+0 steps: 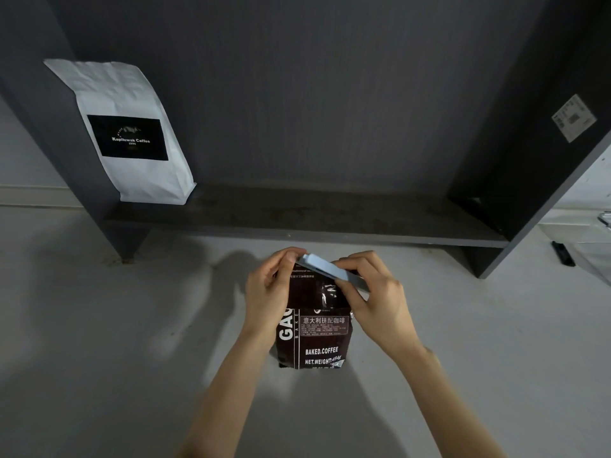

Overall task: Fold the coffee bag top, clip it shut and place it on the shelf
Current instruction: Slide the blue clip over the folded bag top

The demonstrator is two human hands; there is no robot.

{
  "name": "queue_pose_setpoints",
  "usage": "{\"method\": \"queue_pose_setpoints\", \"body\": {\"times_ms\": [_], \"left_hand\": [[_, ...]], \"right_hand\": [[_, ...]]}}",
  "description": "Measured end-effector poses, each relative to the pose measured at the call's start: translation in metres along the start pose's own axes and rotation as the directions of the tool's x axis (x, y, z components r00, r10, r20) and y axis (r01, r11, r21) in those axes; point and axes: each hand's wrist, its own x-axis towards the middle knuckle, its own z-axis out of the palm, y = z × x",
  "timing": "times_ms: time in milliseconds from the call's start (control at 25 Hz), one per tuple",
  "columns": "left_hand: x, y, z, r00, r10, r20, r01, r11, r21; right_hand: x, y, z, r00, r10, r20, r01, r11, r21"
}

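Dark brown coffee bag [315,328] stands upright on the pale floor [99,342], in front of the dark shelf [330,219], apart from it. White print on the bag reads BAKED.COFFEE and NET.WEIGHT, with a boxed line of Chinese text above. Bag top is folded over, fold facing the camera. Pale blue clip [330,269] lies along the fold, tilted, left end higher than right; cannot tell whether it is snapped closed. Left hand [267,289] pinches the clip's left end and the bag's top corner, thumb on the near side, fingers curled over the top. Right hand [373,292] grips the clip's right part, thumb and fingers closed around it, knuckles hiding the clip's right end and the bag's right edge. Both forearms are bare and come up from the bottom of the view. On the shelf's left end a white bag [129,133] with a black label stands leaning against the left side panel [49,133]. Rest of the shelf board is bare dark wood with some marks. Right side panel carries a white sticker [574,118]. Small black thing [563,253] lies on the floor at far right, too small to tell what it is.
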Motion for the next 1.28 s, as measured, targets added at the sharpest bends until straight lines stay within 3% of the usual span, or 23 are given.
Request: {"method": "queue_pose_setpoints", "body": {"times_ms": [440, 640, 800, 1000, 1280], "left_hand": [[-0.001, 0.003, -0.004, 1.0, -0.021, 0.0, 0.021, 0.999, -0.042], [0.0, 0.001, -0.005, 0.999, -0.037, -0.011, 0.036, 0.998, -0.046], [0.001, 0.001, -0.007, 0.999, -0.035, 0.031, 0.037, 0.998, -0.06], [-0.001, -0.004, -0.013, 0.975, 0.048, 0.219, -0.068, 0.994, 0.085], [-0.004, -0.021, -0.018, 0.97, 0.063, 0.234, -0.075, 0.996, 0.042]], "right_hand": [[-0.016, 0.017, -0.009, 0.998, 0.067, -0.016, -0.066, 0.997, 0.03], [-0.03, 0.025, -0.028, 0.951, 0.287, 0.117, -0.309, 0.912, 0.269], [-0.032, 0.026, -0.038, 0.916, 0.356, 0.183, -0.4, 0.807, 0.435], [-0.029, 0.026, -0.047, 0.913, 0.398, 0.088, -0.377, 0.743, 0.554], [-0.014, 0.029, -0.053, 0.887, 0.456, -0.073, -0.345, 0.759, 0.552]]}}
